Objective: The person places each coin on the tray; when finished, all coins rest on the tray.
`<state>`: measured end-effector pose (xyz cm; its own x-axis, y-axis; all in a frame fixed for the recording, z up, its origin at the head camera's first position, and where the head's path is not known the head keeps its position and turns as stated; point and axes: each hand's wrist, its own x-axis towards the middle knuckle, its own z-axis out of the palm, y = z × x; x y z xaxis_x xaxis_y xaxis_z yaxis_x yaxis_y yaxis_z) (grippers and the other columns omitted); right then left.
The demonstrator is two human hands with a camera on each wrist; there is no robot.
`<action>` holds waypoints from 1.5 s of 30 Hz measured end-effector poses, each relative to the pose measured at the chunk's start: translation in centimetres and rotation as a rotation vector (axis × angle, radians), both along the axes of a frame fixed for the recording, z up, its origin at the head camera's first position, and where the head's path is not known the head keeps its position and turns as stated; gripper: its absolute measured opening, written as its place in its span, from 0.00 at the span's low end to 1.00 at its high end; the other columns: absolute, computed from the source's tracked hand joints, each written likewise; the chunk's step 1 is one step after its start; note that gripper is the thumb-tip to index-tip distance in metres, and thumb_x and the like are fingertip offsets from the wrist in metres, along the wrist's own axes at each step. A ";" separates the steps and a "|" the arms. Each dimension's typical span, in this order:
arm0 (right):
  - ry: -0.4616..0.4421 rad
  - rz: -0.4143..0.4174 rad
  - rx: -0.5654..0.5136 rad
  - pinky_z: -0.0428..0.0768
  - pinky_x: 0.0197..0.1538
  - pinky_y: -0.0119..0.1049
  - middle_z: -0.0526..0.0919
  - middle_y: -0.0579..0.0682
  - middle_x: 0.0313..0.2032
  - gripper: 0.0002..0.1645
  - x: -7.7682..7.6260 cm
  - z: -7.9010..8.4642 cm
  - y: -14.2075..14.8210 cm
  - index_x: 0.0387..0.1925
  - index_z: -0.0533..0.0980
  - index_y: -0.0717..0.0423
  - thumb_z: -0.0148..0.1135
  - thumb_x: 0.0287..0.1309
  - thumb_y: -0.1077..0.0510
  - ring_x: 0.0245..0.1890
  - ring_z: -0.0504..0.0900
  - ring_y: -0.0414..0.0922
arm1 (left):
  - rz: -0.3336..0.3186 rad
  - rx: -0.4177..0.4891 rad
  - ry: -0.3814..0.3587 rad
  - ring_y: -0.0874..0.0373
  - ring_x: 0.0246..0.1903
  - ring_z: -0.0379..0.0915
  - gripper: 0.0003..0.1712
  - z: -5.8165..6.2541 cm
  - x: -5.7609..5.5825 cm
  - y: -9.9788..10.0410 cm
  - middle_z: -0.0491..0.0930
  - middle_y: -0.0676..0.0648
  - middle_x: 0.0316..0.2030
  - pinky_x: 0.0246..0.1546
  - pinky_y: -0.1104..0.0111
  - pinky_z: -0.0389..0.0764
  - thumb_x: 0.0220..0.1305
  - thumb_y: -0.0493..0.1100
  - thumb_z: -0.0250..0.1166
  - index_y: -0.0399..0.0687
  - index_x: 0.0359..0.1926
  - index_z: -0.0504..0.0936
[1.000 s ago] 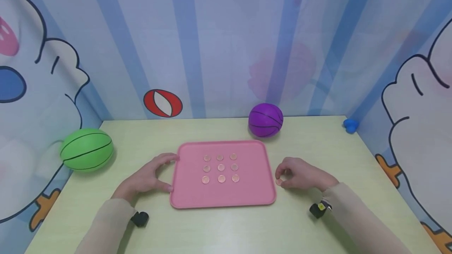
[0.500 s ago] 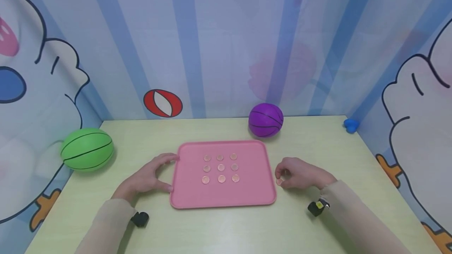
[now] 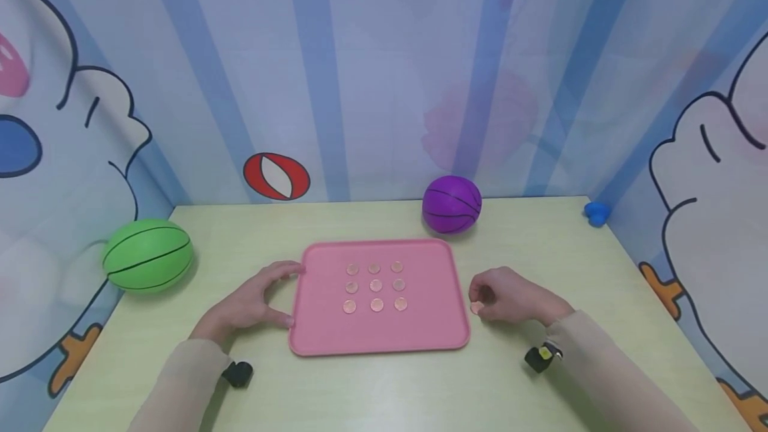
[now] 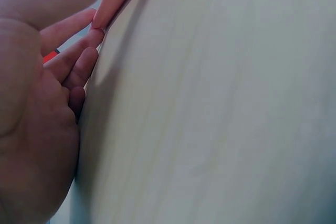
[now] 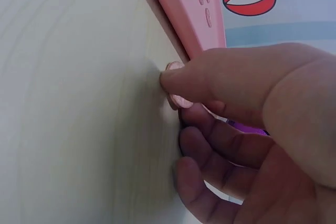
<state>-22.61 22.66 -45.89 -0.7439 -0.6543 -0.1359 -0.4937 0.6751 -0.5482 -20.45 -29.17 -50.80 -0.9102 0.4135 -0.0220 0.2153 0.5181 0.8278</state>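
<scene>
A pink tray (image 3: 429, 329) lies on the table, bearing copper-coloured coins (image 3: 376, 285) in three rows of three. My left hand (image 3: 252, 299) is at the tray's left edge, thumb and fingers spread apart, their tips touching the rim. Just off the right rim, my right hand (image 3: 510, 295) pinches a copper coin (image 5: 181, 100) at the table surface, the thumb lying across its face. In the right wrist view its edge looks doubled; I cannot tell if a second coin is under it. The other right fingers are curled in.
Behind the tray stands a purple ball (image 3: 451, 205), and a green ball (image 3: 148, 256) sits at the table's left edge. A small blue object (image 3: 597, 213) is at the back right corner. Printed cloth walls close in the back and sides of the table (image 3: 360, 392).
My right hand has shifted very slightly, and a little more of the coin shows at its fingertips. The left hand, the tray and the coins on it stay put.
</scene>
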 end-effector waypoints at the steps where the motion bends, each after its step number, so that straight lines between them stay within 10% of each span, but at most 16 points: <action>1: 0.006 0.001 -0.005 0.76 0.40 0.34 0.79 0.43 0.31 0.05 0.0 -0.1 0.0 0.34 0.80 0.52 0.70 0.61 0.62 0.34 0.74 0.40 | 0.000 0.001 0.001 0.36 0.77 0.50 0.56 0.0 0.0 0.0 0.61 0.42 0.77 0.74 0.27 0.46 0.45 0.46 0.87 0.56 0.76 0.70; 19: 0.036 -0.044 -0.148 0.83 0.37 0.31 0.83 0.42 0.30 0.13 -0.4 -1.2 0.7 0.33 0.81 0.50 0.69 0.55 0.71 0.31 0.79 0.37 | 0.015 0.014 -0.005 0.36 0.78 0.49 0.57 -0.4 0.0 -0.1 0.61 0.43 0.78 0.74 0.28 0.45 0.45 0.47 0.87 0.57 0.76 0.70; 45: 0.037 -0.017 -0.061 0.86 0.48 0.38 0.87 0.47 0.42 0.12 -0.1 -0.3 1.1 0.47 0.87 0.59 0.73 0.61 0.66 0.42 0.84 0.42 | 0.018 -0.022 0.001 0.36 0.78 0.49 0.56 -0.3 0.0 0.0 0.61 0.43 0.78 0.75 0.28 0.46 0.46 0.49 0.86 0.58 0.77 0.70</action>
